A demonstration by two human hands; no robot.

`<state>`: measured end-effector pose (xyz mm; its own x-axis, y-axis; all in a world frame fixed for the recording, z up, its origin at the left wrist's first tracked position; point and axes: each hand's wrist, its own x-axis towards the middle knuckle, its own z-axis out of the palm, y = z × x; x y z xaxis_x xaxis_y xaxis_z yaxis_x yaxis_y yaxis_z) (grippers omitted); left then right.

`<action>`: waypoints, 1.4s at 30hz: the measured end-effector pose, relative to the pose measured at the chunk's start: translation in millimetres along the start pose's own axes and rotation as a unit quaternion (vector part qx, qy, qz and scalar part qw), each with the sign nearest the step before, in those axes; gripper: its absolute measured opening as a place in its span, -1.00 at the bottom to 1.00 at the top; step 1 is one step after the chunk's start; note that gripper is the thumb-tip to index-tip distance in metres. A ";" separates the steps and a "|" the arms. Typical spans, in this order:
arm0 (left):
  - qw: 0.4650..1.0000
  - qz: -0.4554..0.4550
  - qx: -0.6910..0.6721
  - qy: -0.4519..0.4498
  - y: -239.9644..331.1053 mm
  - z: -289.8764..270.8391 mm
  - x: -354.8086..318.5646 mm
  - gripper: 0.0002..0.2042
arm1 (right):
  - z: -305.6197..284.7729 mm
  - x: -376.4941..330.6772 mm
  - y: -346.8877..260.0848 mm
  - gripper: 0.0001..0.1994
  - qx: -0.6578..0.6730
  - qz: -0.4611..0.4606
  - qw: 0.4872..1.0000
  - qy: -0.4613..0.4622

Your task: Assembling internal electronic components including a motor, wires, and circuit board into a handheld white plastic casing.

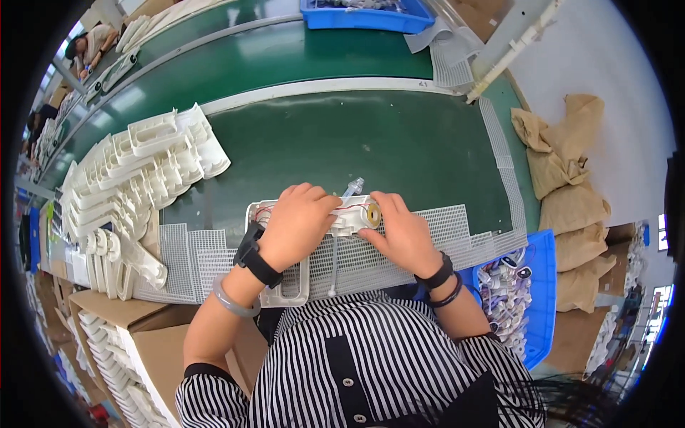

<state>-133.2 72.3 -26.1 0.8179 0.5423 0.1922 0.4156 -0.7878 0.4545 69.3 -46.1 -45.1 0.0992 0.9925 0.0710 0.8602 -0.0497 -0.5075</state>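
Note:
A white plastic housing [349, 222] lies near the table's front edge, held between my two hands. My left hand [298, 220] is closed over its middle and left part, fingertips pressing near thin red wires. My right hand [402, 231] grips the right end, with thumb and fingers around a round gold-coloured disc [373, 215] set in the housing. A clear plastic piece [353, 187] sticks out behind the housing. In front, a thin white rod [334, 264] with a ball end points toward me. What lies under my left palm is hidden.
White plastic shells [146, 157] are stacked in rows at left. A blue bin [544, 299] of small parts stands at right; another blue tray [367, 19] is at the back. Grey mesh matting [442, 232] covers the front edge. Brown sacks [571, 207] lie right; a co-worker [93, 46] sits far left.

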 end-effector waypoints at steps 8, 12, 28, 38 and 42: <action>0.998 -0.009 -0.061 -0.029 3.0 -18.6 -1.1 -0.82 | -3.9 8.6 13.3 -0.47 0.065 -0.010 0.998 0.016; 0.993 -0.046 -0.096 -0.058 6.7 -22.4 -0.8 -0.81 | -5.5 4.2 10.9 -0.66 0.003 -0.100 0.990 0.095; 0.951 0.181 0.126 -0.215 26.8 4.8 -2.8 -0.92 | -36.0 -24.6 -3.8 -0.85 0.049 -0.229 0.969 -0.080; 0.964 -0.142 -0.189 -0.123 17.2 -46.7 -9.5 -0.82 | -42.6 -22.1 -7.9 -0.83 0.068 -0.248 0.963 -0.079; 0.912 -0.233 -0.334 -0.038 -2.5 -35.8 -22.1 -0.80 | -25.3 -16.5 -3.2 -0.84 0.068 -0.257 0.963 -0.031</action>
<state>-166.5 72.7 -0.4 0.6503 0.7308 -0.2075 0.4111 -0.1089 0.9050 77.5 -65.1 -22.9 -0.3563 0.8869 0.2941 0.7142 0.4614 -0.5263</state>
